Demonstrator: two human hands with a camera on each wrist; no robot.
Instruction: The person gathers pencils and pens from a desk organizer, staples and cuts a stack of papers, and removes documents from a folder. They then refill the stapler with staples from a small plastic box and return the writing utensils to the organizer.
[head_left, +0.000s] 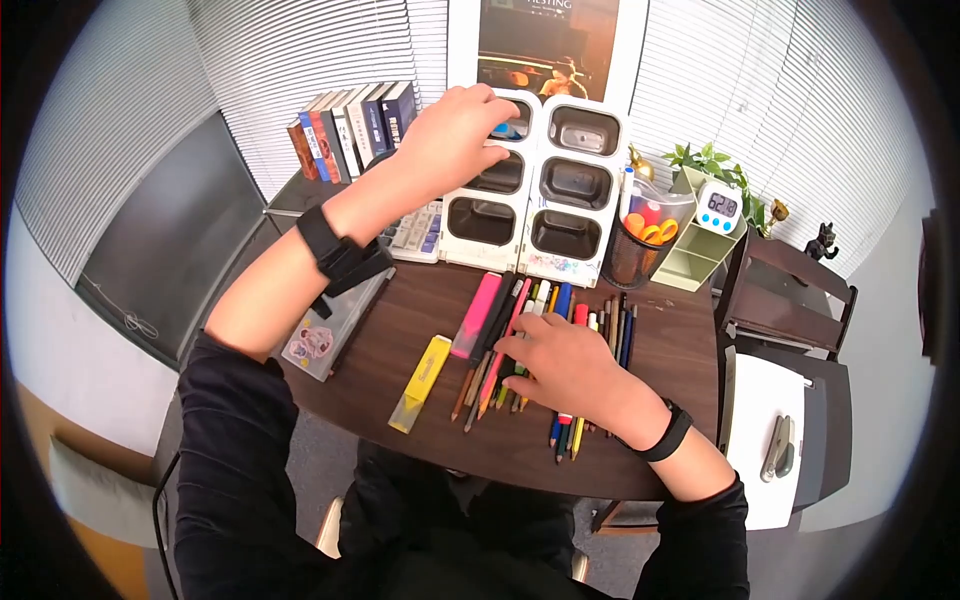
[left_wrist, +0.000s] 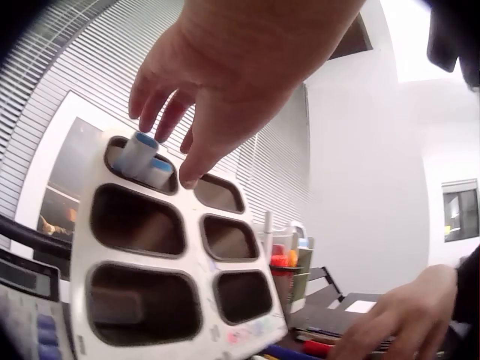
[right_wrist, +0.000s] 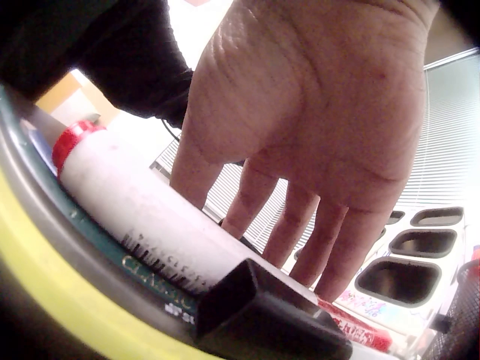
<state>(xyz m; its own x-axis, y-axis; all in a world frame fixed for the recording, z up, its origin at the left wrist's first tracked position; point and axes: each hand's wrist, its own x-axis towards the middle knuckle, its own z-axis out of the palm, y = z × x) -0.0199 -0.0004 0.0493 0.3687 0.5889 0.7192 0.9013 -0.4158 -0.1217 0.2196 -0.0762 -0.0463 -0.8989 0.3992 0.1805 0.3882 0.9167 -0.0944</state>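
My left hand [head_left: 450,140] is raised at the top left compartment of a white organizer [head_left: 533,225] with dark compartments. In the left wrist view its fingers are spread, apart from two white markers with light blue ends [left_wrist: 139,154] standing in that compartment. Over a row of pens and coloured pencils [head_left: 490,375] on the desk, my right hand [head_left: 565,365] lies palm down with loosely straight fingers. Below its palm, the right wrist view shows a white marker with red ends [right_wrist: 150,195]. A pink highlighter [head_left: 477,315] and a yellow highlighter [head_left: 420,385] lie to the left.
A mesh pen cup [head_left: 632,258] with orange-handled scissors stands right of the organizer, beside a green holder with a timer [head_left: 718,207]. Behind the left arm are a keyboard [head_left: 412,235] and books [head_left: 355,130]. A clear case [head_left: 335,330] lies at the desk's left edge.
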